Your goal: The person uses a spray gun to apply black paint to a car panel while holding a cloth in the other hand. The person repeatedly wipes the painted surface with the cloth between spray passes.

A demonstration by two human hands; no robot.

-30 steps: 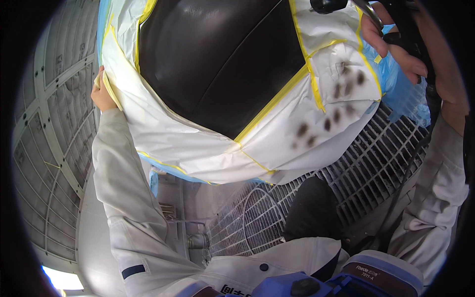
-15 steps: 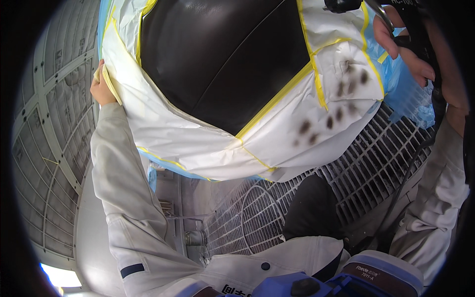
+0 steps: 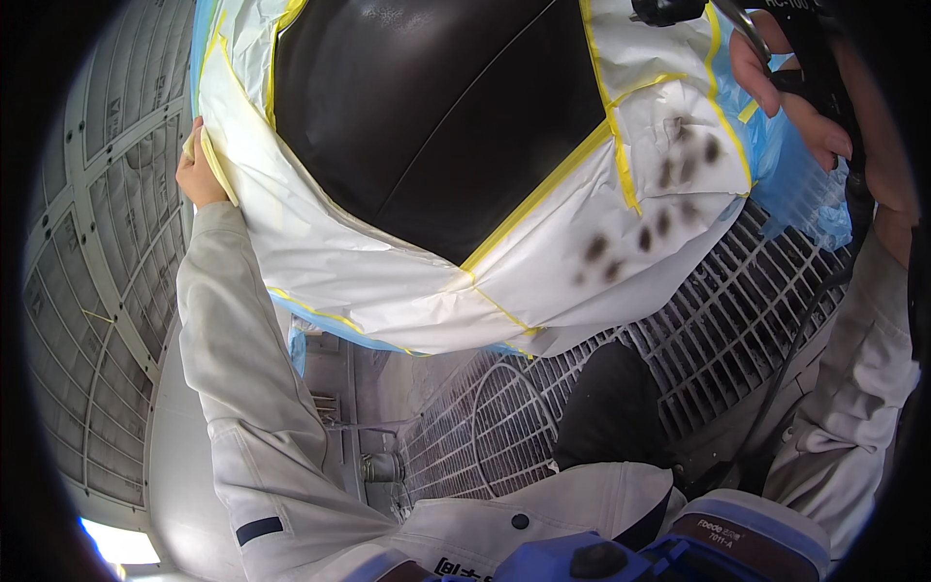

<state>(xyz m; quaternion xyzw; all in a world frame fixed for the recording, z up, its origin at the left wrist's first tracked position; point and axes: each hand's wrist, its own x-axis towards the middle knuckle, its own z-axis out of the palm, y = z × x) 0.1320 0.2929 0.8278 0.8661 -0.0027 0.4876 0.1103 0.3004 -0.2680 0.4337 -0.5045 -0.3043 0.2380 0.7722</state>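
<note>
A glossy black curved panel (image 3: 436, 126) with a fine crease line fills the upper middle, framed by white masking sheet (image 3: 359, 262) and yellow tape (image 3: 543, 199). On the sheet's right part are several dark sprayed spots (image 3: 645, 238). At its left edge, my left hand (image 3: 201, 175) is closed on a folded pale-yellow cloth (image 3: 219, 170). My right hand (image 3: 790, 107), at the upper right, is wrapped round a spray gun (image 3: 810, 58); the gun's black front end (image 3: 669, 10) points left, above the spotted sheet. The top of the gun is cut off by the frame.
A dark hose (image 3: 781, 373) hangs from the right-hand side over the metal floor grating (image 3: 737, 301). Blue plastic film (image 3: 790, 165) hangs at the sheet's right edge. A panelled wall (image 3: 107, 242) stands at left. A blue respirator (image 3: 582, 558) sits at the lower edge.
Both hands keep their places and holds. A faint speckled patch shows near the top of the black panel; otherwise the view has shifted very slightly.
</note>
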